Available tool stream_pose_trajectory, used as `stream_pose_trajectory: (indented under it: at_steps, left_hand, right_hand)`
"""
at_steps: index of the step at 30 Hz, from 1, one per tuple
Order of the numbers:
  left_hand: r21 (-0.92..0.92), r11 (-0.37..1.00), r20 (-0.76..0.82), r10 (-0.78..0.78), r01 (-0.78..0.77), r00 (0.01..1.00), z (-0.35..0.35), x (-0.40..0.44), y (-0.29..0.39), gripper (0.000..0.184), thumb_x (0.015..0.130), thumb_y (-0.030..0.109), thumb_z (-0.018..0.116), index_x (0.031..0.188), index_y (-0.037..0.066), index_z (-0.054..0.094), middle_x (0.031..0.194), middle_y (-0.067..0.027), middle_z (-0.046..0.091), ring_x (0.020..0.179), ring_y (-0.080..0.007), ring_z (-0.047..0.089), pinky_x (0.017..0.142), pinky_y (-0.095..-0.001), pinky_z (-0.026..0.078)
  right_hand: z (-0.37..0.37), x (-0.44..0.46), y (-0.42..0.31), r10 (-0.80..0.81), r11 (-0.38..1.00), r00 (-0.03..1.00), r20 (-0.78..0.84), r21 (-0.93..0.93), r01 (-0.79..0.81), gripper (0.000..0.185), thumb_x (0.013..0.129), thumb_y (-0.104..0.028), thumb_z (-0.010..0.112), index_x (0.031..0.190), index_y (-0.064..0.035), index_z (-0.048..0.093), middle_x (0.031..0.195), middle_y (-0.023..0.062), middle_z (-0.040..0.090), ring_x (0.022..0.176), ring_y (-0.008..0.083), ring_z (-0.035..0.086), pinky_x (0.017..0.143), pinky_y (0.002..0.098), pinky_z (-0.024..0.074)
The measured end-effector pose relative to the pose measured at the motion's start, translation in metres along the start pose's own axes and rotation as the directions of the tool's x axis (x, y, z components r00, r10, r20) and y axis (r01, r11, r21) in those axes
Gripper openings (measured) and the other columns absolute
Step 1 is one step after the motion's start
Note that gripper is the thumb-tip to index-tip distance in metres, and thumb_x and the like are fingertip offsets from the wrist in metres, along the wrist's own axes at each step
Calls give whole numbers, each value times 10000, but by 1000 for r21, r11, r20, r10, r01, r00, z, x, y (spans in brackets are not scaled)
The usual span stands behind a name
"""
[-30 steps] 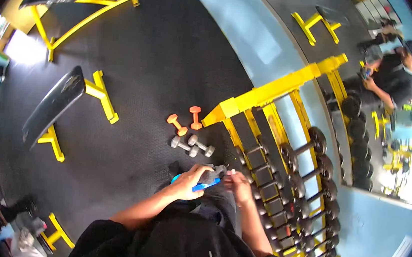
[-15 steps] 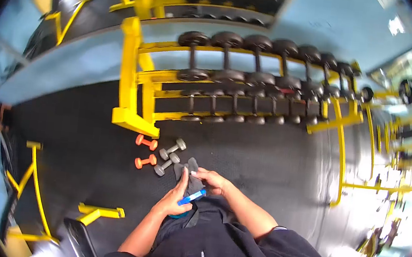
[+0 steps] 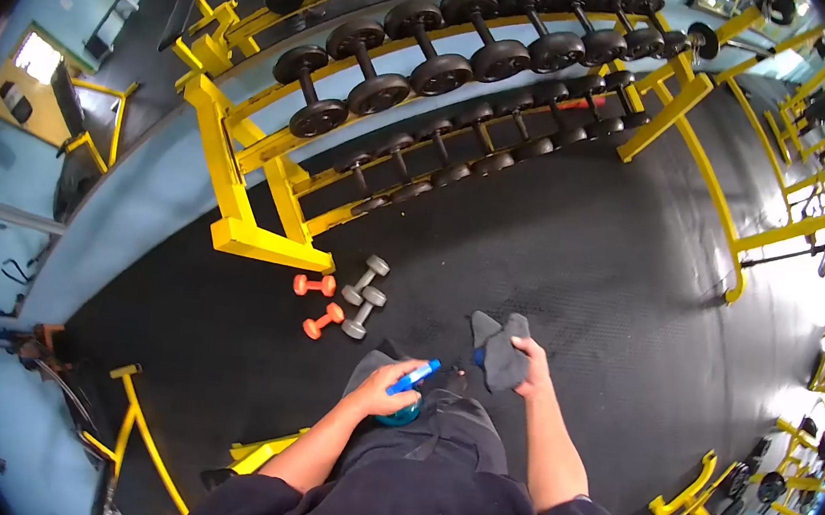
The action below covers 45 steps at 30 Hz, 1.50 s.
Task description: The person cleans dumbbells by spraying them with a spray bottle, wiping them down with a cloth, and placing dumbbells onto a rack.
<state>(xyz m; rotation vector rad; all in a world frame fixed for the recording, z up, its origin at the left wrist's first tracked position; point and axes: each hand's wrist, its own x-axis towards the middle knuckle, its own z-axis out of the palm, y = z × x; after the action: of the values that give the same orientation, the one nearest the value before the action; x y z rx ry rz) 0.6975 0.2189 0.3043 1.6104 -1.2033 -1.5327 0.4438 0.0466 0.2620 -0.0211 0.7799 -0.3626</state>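
Observation:
My left hand (image 3: 380, 392) is wrapped round a spray bottle (image 3: 414, 376) with a blue spray head; a bit of its teal body shows below the palm, close to my dark clothing. Out to the right, my right hand (image 3: 535, 369) grips a dark grey cloth (image 3: 504, 360), which hangs bunched and folded from the fingers. On the black floor ahead and left lie two orange dumbbells (image 3: 315, 286) and two grey dumbbells (image 3: 363, 314), close together. The bottle and cloth are apart from each other.
A yellow rack (image 3: 268, 244) stands ahead, carrying two rows of black dumbbells (image 3: 439, 71). Black rubber flooring (image 3: 618, 309) lies around me. A yellow frame (image 3: 143, 430) is at lower left, with more yellow gym equipment (image 3: 797, 233) on the right. A mirror lines the wall behind the rack.
My hands, together at the cloth before, have separated. The right hand has carried the cloth away to the right, while the left keeps the spray bottle. My view has turned and tilted.

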Motion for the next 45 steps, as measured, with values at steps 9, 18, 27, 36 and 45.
stream_pose_trajectory:
  at_steps: [9,18,27,36,45]
  left_hand:
    - [248,966,231,-134,75,964,-47,-22,-58,627,727,177,652,1327,107,484,989,-119,640,913,-254,633,826,-358,483]
    - [282,939,-25,-195,194,980,-175,-93,-181,599,721,228,652,1250,37,445,1167,-211,562,1083,-393,554,916,-445,453]
    - [440,890,-50,-110,121,993,-229,-56,-282,523,714,149,613,1197,34,449,1143,-208,542,1044,-407,554,861,-464,477]
    - [539,832,-22,171,-132,985,-217,115,-467,516,693,116,604,1173,15,447,1046,-200,530,974,-409,553,809,-462,467]
    - [595,740,145,287,-315,947,-237,208,-545,517,669,105,596,1159,23,456,1065,-187,546,933,-386,587,771,-461,507]
  right_hand:
    - [-66,-20,110,-89,995,967,-238,-66,75,435,714,-60,665,1124,27,550,1040,155,634,932,296,646,868,438,521]
    - [15,92,268,-111,967,777,-619,-247,-59,445,644,53,662,1074,-20,572,931,107,633,854,263,637,748,404,534]
    - [45,220,295,-471,300,777,-418,-904,-305,439,685,-75,659,1100,18,549,1002,208,636,949,331,630,863,402,483]
    - [-91,481,251,-449,-335,888,-95,-904,-266,400,754,-147,590,1113,9,505,1092,243,575,1073,408,527,912,463,467]
    - [-218,573,329,-36,-883,721,692,-360,302,452,767,-443,671,1195,-309,616,1460,212,282,1358,432,216,893,647,394]
